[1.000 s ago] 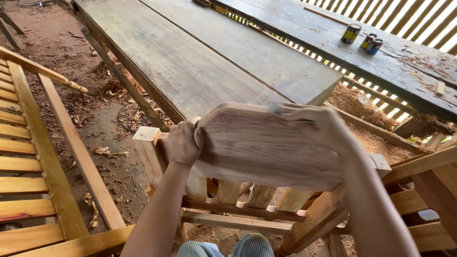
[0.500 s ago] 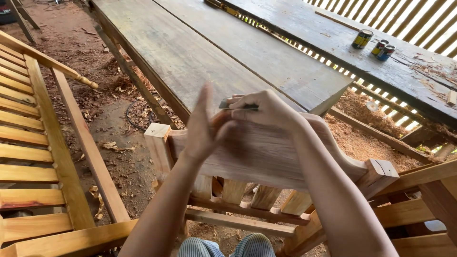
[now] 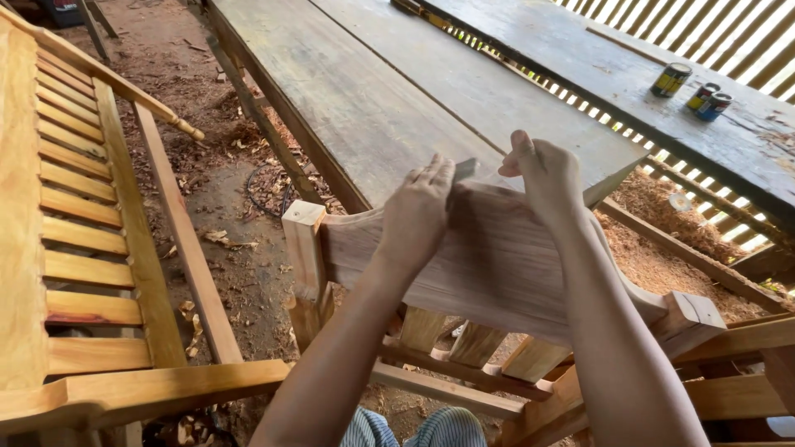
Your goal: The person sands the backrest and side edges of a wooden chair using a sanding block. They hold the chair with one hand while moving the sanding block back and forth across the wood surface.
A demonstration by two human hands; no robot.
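Observation:
A bare wooden chair back lies in front of me, its wide curved top rail (image 3: 489, 265) facing up between two square posts. My left hand (image 3: 418, 217) and my right hand (image 3: 542, 174) meet at the rail's far edge. Between them they pinch a small flat grey metal blade (image 3: 464, 170), held against the wood. Below the rail, several short slats (image 3: 472, 341) run down to a lower crosspiece.
A long plank workbench (image 3: 356, 91) stands just beyond the chair. A second bench (image 3: 629, 74) at the right carries three small tins (image 3: 696, 89). A slatted wooden bench frame (image 3: 74, 240) lies at the left. Shavings and sawdust cover the dirt floor (image 3: 224, 182).
A second ago my hands gripped the rail's two ends. They came together at its top edge and now hold the blade there. The view has shifted slightly.

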